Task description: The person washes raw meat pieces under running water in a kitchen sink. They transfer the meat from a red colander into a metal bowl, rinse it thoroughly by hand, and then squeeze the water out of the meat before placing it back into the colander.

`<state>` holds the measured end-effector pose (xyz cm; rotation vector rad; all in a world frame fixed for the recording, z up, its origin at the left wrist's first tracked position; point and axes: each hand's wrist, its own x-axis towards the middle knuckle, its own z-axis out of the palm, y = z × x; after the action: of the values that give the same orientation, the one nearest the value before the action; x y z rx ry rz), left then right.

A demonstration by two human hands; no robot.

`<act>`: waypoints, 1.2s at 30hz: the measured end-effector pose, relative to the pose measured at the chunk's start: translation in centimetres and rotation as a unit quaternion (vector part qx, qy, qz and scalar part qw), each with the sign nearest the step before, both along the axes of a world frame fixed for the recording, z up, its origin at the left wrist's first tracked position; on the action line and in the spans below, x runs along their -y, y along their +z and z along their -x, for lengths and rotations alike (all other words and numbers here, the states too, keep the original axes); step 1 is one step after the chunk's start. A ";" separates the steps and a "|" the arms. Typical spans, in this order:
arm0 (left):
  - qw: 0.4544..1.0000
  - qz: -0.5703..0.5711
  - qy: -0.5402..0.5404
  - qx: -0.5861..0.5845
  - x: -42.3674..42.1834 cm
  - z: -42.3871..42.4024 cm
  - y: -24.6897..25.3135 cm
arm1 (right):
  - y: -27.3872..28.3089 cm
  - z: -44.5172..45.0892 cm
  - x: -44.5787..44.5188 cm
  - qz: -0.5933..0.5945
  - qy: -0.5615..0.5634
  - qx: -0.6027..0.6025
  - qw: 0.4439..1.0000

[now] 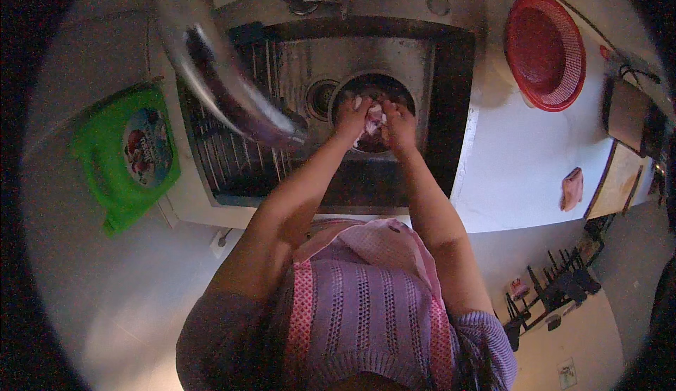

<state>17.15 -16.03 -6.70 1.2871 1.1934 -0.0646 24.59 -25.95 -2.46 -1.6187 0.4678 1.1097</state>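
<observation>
Both of my hands reach into a round metal bowl (376,80) that stands in a stainless steel sink (317,53). Between them is a bunch of pale pinkish pieces (375,118), perhaps raw meat; the dim light leaves the kind unsettled. My left hand (354,116) grips the bunch from the left side, fingers curled over it. From the right, my right hand (397,124) presses against the same pieces. The lower part of the bowl and what lies under my hands are partly hidden.
A curved metal faucet (237,95) arches over the sink's left part, above a drying rack (237,164). The drain (321,99) lies left of the bowl. A red plastic basket (544,53) and a folded pink cloth (572,189) rest on the right counter. A green bag (127,153) hangs at left.
</observation>
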 end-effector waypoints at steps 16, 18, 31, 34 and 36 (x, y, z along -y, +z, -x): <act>0.988 0.123 0.051 0.082 0.2 -0.3 5.7 | 1.7 0.7 0.0 -0.045 0.046 0.096 0.993; 0.981 0.149 0.064 0.106 -0.1 -0.8 6.4 | 1.2 0.5 0.0 -0.070 0.028 0.128 0.989; 0.918 0.384 0.090 -0.030 -2.2 -0.6 6.3 | -9.1 -0.3 4.2 0.008 0.102 0.068 0.992; 0.898 0.412 0.149 -0.036 -0.6 0.4 4.5 | -10.8 0.7 4.3 -0.037 0.001 -0.053 0.998; 0.892 0.414 0.180 -0.001 0.4 0.8 3.1 | -4.2 0.3 1.0 -0.055 -0.137 -0.196 0.969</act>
<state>16.34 -16.46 -3.60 0.3092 1.1917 -0.2729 24.33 -26.96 -6.65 -1.1939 0.8473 1.2207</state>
